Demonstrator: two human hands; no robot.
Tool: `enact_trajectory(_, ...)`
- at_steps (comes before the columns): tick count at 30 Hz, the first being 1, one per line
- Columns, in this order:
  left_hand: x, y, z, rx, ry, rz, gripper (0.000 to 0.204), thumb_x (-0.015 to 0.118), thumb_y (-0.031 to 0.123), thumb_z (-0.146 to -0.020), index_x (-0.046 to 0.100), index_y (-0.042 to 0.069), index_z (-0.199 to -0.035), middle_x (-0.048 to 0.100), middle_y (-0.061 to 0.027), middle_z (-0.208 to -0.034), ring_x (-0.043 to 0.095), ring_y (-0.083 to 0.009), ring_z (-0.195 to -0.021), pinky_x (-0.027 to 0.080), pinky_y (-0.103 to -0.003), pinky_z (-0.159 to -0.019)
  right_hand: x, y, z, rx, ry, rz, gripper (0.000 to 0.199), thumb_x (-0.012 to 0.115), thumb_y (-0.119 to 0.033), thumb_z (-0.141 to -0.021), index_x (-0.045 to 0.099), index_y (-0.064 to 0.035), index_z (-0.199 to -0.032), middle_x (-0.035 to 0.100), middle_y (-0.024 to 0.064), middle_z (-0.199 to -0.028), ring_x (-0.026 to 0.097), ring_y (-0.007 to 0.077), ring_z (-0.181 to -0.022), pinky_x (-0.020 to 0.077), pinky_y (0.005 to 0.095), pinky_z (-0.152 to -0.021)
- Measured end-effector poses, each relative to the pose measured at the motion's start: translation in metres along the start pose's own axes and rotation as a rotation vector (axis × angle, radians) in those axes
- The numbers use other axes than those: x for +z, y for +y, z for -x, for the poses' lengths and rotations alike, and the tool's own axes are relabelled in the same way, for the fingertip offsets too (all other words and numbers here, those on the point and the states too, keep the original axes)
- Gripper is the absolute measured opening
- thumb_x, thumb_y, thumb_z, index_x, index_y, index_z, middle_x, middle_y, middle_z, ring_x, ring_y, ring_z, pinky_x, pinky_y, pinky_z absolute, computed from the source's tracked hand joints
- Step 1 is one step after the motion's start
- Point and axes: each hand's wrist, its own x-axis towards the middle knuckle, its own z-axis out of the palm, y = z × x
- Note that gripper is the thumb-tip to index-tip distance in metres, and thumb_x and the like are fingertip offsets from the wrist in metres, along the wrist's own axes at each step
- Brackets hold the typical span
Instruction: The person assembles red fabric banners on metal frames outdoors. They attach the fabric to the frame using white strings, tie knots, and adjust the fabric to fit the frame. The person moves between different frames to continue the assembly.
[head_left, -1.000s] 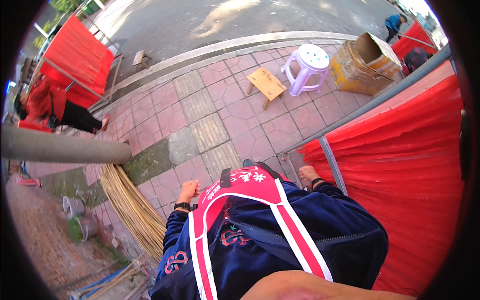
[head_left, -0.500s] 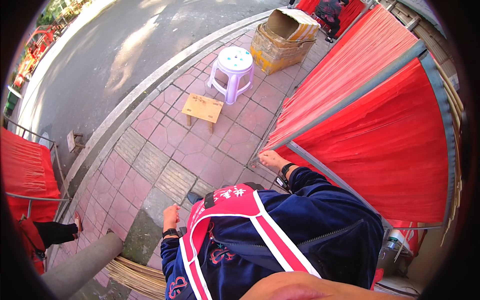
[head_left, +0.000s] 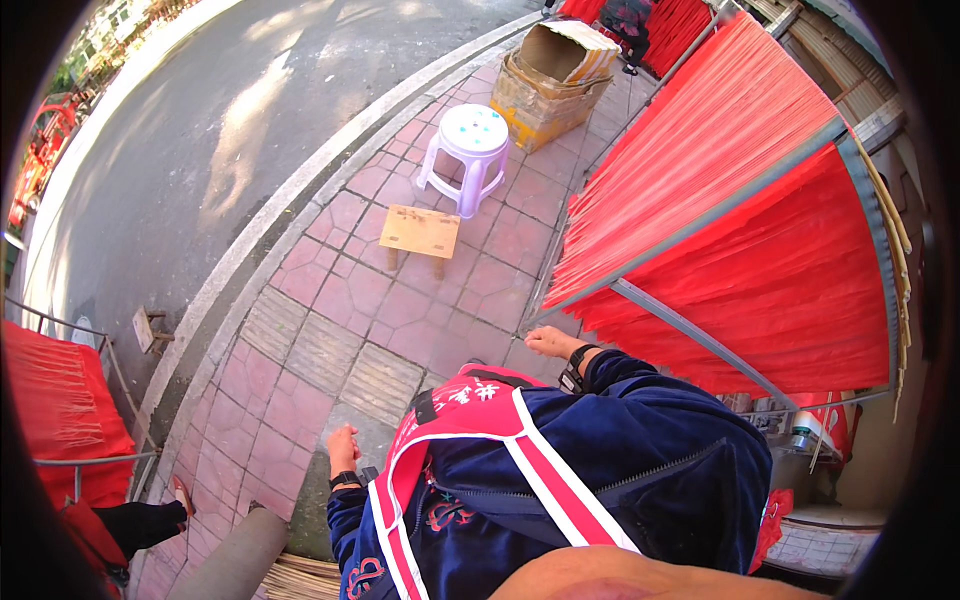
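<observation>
since the earlier frames the view has swung right, bringing the red drying rack (head_left: 760, 250) nearer while the wooden stool (head_left: 420, 232) and plastic stool (head_left: 470, 140) stay far ahead. left hand (head_left: 342, 450) hangs empty, loosely curled; right hand (head_left: 548, 343) seems empty, just beside the rack's metal frame (head_left: 690, 335).

Sunlit pink paving (head_left: 330, 340) meets grey road (head_left: 200, 130) at ten o'clock; wooden stool (head_left: 420, 230) and plastic stool (head_left: 472, 140) at twelve.

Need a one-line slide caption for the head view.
Person on paved sidewalk, left hand and right hand empty, beside red drying racks; wooden stool and plastic stool ahead.
</observation>
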Motion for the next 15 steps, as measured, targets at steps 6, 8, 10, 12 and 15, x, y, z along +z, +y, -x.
enact_trajectory(6,-0.015,-0.031,-0.012,-0.167,0.162,0.246,0.029,0.054,0.033,-0.095,0.061,0.006,-0.085,0.05,-0.0002,-0.063,0.048,-0.0108,-0.048,0.041,-0.027,-0.042,-0.01,-0.091,-0.078,-0.266,-0.059,0.11,0.035,0.058,-0.032,-0.085,0.069,-0.0023,-0.1,0.072,0.0175,-0.094,0.069,0.0287,-0.084,0.0523,0.0393,-0.075)
enact_trajectory(8,-0.014,-0.042,-0.015,-0.158,0.195,0.248,0.029,0.055,0.032,-0.095,0.061,0.005,-0.086,0.053,-0.0017,-0.065,0.051,-0.0124,-0.051,0.044,-0.028,-0.045,-0.024,-0.1,-0.103,-0.286,-0.039,0.105,0.034,0.058,-0.031,-0.085,0.07,-0.0026,-0.098,0.072,0.0178,-0.092,0.068,0.0295,-0.082,0.0524,0.0399,-0.074)
enact_trajectory(10,-0.017,-0.052,-0.02,-0.136,0.235,0.349,0.03,0.054,0.032,-0.095,0.062,0.004,-0.087,0.057,-0.0041,-0.068,0.056,-0.0151,-0.054,0.048,-0.029,-0.05,-0.041,-0.107,-0.134,-0.343,-0.001,0.154,0.032,0.057,-0.03,-0.085,0.071,-0.002,-0.093,0.071,0.0186,-0.087,0.068,0.0301,-0.079,0.0525,0.0408,-0.072)
enact_trajectory(12,-0.024,-0.055,-0.03,-0.087,0.256,0.205,0.033,0.054,0.031,-0.095,0.064,0.0,-0.09,0.065,-0.0094,-0.076,0.062,-0.02,-0.063,0.052,-0.032,-0.059,-0.06,-0.11,-0.163,-0.281,-0.054,0.198,0.033,0.056,-0.03,-0.084,0.07,-0.0014,-0.092,0.07,0.0191,-0.085,0.068,0.0304,-0.077,0.0524,0.0411,-0.072)
enact_trajectory(15,-0.033,-0.041,-0.057,0.164,0.176,-0.423,0.034,0.054,0.03,-0.094,0.064,-0.003,-0.093,0.069,-0.0137,-0.085,0.065,-0.0232,-0.073,0.053,-0.034,-0.067,-0.093,-0.107,-0.198,-0.237,-0.034,0.205,0.033,0.057,-0.029,-0.084,0.069,-0.0009,-0.095,0.069,0.0168,-0.08,0.067,0.0267,-0.072,0.0527,0.0395,-0.069)
